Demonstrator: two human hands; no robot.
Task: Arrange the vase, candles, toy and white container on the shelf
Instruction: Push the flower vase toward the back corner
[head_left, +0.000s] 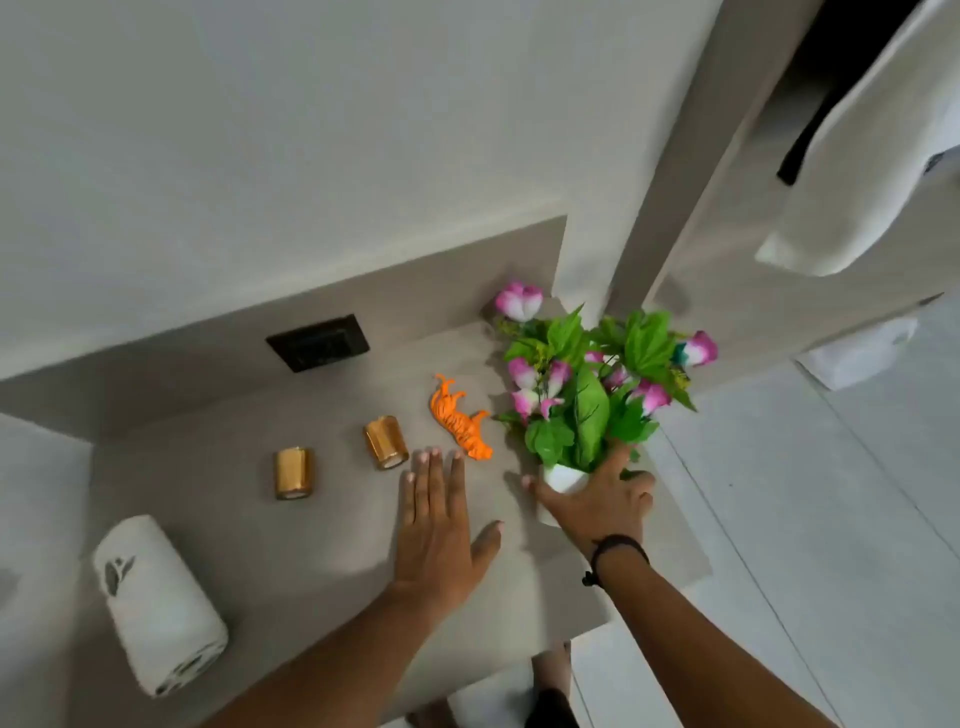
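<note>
A white vase (562, 478) with pink flowers and green leaves stands at the right end of the grey shelf (322, 551). My right hand (602, 501) is wrapped around the vase from the front. My left hand (439, 525) lies flat on the shelf with fingers spread, its fingertips just short of the orange toy tiger (460, 421), which lies on its side. Two gold candles (385, 441) (293, 473) stand left of the tiger. The white container (158, 603) lies on its side at the shelf's left front.
A black switch panel (318, 343) is set in the back wall of the shelf. A white wall column (613, 208) rises behind the flowers. Right of the shelf's edge the tiled floor (805, 545) drops away, with a white cloth (872, 156) hanging above.
</note>
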